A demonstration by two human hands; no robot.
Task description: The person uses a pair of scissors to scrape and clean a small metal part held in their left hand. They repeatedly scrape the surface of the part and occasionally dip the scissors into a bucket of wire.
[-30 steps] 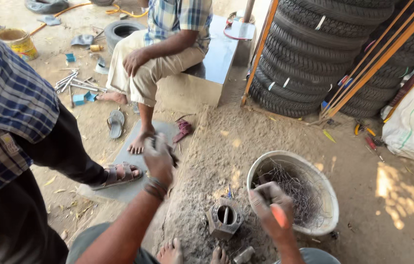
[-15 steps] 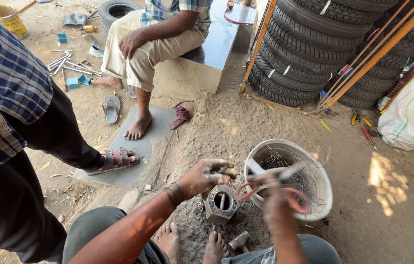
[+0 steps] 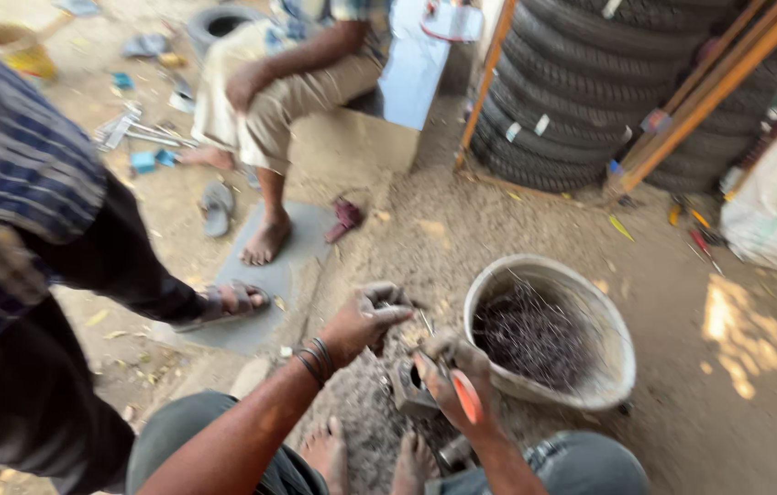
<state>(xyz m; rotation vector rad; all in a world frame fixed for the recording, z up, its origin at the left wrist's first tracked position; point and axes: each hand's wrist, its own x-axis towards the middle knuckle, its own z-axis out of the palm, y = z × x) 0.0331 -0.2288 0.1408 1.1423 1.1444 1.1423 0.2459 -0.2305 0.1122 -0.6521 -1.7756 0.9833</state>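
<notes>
Head view: two hands work over one small metal block [image 3: 411, 390] on the sandy floor, just left of one round basin [image 3: 617, 353] of dark wire scraps. The left hand [image 3: 365, 321], its grip curled narrow, holds something small I cannot make out. The right hand [image 3: 452, 371] grips one orange-handled tool [image 3: 466, 396]. Two other people sit or stand nearby, beside one tyre stack [image 3: 581, 82].

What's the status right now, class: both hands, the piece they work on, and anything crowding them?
Left hand closed on small metal bits. Right hand grips orange-handled tool over metal block. Wire-filled basin close beside.
</notes>
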